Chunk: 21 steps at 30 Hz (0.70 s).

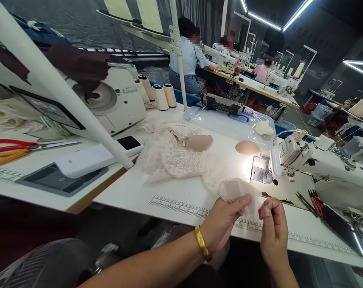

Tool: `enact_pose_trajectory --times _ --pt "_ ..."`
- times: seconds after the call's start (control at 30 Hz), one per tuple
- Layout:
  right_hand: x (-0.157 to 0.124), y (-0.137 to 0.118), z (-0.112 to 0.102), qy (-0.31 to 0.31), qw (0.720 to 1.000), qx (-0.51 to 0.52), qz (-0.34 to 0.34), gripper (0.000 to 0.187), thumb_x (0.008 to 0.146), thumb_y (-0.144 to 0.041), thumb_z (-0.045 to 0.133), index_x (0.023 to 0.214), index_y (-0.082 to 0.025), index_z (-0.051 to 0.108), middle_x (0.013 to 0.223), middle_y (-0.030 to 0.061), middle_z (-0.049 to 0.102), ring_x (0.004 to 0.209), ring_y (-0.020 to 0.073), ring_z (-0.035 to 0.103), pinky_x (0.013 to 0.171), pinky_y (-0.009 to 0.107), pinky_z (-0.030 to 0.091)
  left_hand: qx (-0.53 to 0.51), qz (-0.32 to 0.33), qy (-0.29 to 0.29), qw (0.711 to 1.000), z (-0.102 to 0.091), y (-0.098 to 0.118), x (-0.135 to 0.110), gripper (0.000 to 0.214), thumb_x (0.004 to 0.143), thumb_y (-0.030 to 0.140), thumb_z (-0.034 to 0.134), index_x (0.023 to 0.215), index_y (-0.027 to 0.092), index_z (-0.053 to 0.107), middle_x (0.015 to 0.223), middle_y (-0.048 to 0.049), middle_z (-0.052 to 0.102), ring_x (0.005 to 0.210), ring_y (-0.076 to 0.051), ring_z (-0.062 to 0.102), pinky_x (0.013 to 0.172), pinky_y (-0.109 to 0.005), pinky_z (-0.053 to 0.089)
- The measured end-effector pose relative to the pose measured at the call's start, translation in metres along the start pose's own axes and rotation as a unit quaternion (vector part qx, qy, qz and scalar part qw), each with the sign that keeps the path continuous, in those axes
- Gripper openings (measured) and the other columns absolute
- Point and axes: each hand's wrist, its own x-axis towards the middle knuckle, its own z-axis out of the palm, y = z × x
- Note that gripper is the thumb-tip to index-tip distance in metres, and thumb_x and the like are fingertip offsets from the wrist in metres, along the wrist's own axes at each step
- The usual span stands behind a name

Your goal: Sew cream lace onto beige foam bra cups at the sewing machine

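My left hand (pixel 225 220), a yellow band at its wrist, is closed on a sheer off-white fabric piece (pixel 237 187), thumb on top. The piece is rounded and cupped, with a seam down it, just above the table's front edge. Close to its right edge, my right hand (pixel 274 226) is closed in a pinch; what lies between its fingertips is too small to make out. Cream lace fabric (pixel 184 162) lies crumpled to the left and trails toward my left hand. One beige oval pad (pixel 199 143) rests by the lace, another beige pad (pixel 248 147) near the sewing machine's needle plate (pixel 261 170).
A lit sewing machine (pixel 292 154) stands at the right, with black snips (pixel 308 203) and a dark phone-like slab (pixel 340 226) before it. At the left are a white pole (pixel 64 92), another machine (pixel 124 100), red-handled scissors (pixel 13 146) and thread cones (pixel 160 98). Co-workers sit behind.
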Motion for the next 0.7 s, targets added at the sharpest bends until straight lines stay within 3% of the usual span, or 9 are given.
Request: enact_pose_trajectory --times 0.2,0.33,0.5,0.7 --pt "0.002 -0.003 -0.005 -0.011 0.99 -0.118 -0.079 0.005 0.1 -0.028 0.053 0.103 -0.024 0.053 0.093 0.0018 0.049 0.084 0.0184 0.049 0.072 0.031 0.042 0.023 0.013 -0.002 1.0 0.001 0.001 -0.001 0.033 0.068 0.036 0.09 0.088 0.016 0.074 0.088 -0.0035 0.07 0.086 -0.018 0.061 0.082 -0.03 0.048" --pt "0.004 -0.005 -0.003 -0.012 0.969 -0.2 -0.144 0.017 0.094 -0.026 0.063 0.108 -0.023 0.053 0.095 0.0032 0.051 0.083 0.0193 0.048 0.069 0.031 0.042 0.049 0.026 -0.005 0.998 0.001 0.001 -0.001 0.032 0.072 0.038 0.087 0.089 0.015 0.072 0.087 -0.0035 0.068 0.085 -0.017 0.058 0.082 -0.031 0.047" --pt "0.01 -0.007 0.0 -0.014 0.946 -0.255 -0.198 0.008 0.097 -0.016 0.055 0.099 -0.023 0.052 0.089 0.0029 0.053 0.081 0.0184 0.05 0.067 0.031 0.043 0.051 0.025 -0.005 0.998 -0.001 -0.002 0.0 0.033 0.071 0.039 0.088 0.086 0.015 0.071 0.083 -0.003 0.066 0.081 -0.016 0.057 0.079 -0.03 0.046" --pt "0.011 -0.005 0.002 0.014 0.903 -0.318 -0.29 0.017 0.097 -0.007 0.05 0.09 -0.023 0.045 0.079 0.0007 0.045 0.074 0.0183 0.044 0.064 0.03 0.038 0.052 0.011 0.007 0.999 -0.001 -0.006 0.001 0.039 0.067 0.042 0.09 0.086 0.016 0.069 0.083 -0.0012 0.064 0.086 -0.017 0.058 0.08 -0.029 0.047"
